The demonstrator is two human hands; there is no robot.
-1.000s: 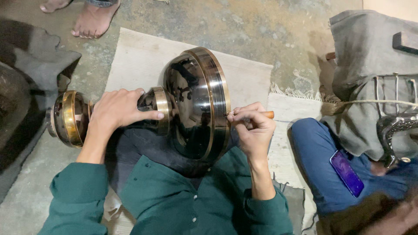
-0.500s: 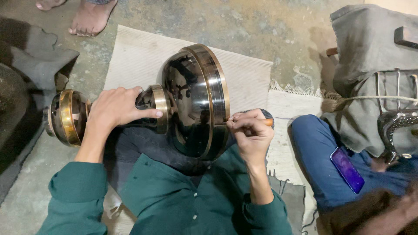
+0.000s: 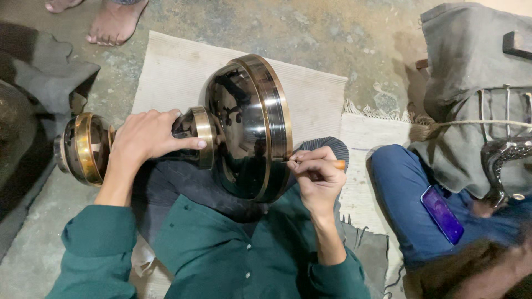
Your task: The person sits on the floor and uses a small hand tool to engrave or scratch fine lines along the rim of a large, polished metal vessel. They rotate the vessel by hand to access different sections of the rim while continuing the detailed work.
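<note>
A large dark polished metal vessel (image 3: 246, 124) with brass-coloured bands lies on its side across my lap. Its wide bowl faces right and its narrow stem ends in a flared brass foot (image 3: 83, 148) at the left. My left hand (image 3: 145, 135) grips the stem just left of the brass collar. My right hand (image 3: 316, 176) holds a thin tool with an orange wooden handle (image 3: 338, 164), its tip touching the brass rim band of the bowl.
A pale woven mat (image 3: 177, 72) lies under the vessel on the concrete floor. Another person's bare foot (image 3: 113, 22) is at the top left. A person in blue trousers (image 3: 404, 188) sits at the right with a purple phone (image 3: 441, 214) on the leg.
The view has shifted slightly. My right hand has slid a little down along the rim band with the tool. My left hand keeps its grip on the stem.
</note>
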